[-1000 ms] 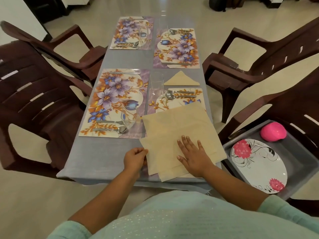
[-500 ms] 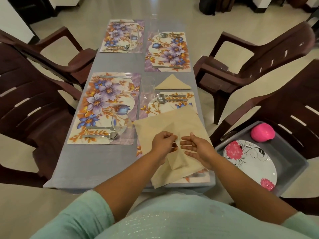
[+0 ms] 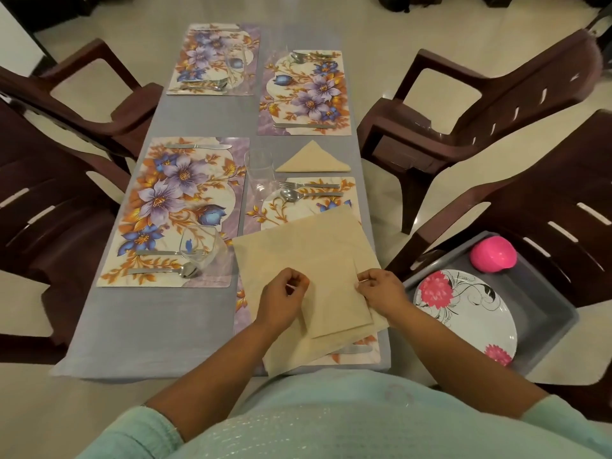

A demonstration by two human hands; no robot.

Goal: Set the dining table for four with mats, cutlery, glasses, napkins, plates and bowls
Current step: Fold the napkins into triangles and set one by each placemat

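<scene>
I have both hands, left hand (image 3: 284, 294) and right hand (image 3: 381, 288), pinching the soft, limp napkin (image 3: 334, 293) by its edges, near the glass (image 3: 261, 172), where it creases easily.

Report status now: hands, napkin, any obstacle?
Left hand and right hand each pinch the beige napkin, half folded on near right mat. Nothing blocking.

Floor (image 3: 374, 21) is pale shiny tile w/ soft light on it. Long table (image 3: 139, 326) has a gray-blue cloth. Dark brown plastic chairs around it: 2 on the left (image 3: 49, 207) (image 3: 109, 104), 2 on the right (image 3: 490, 107) (image 3: 546, 200). A bit of white wall (image 3: 13, 44) at top left.
</scene>
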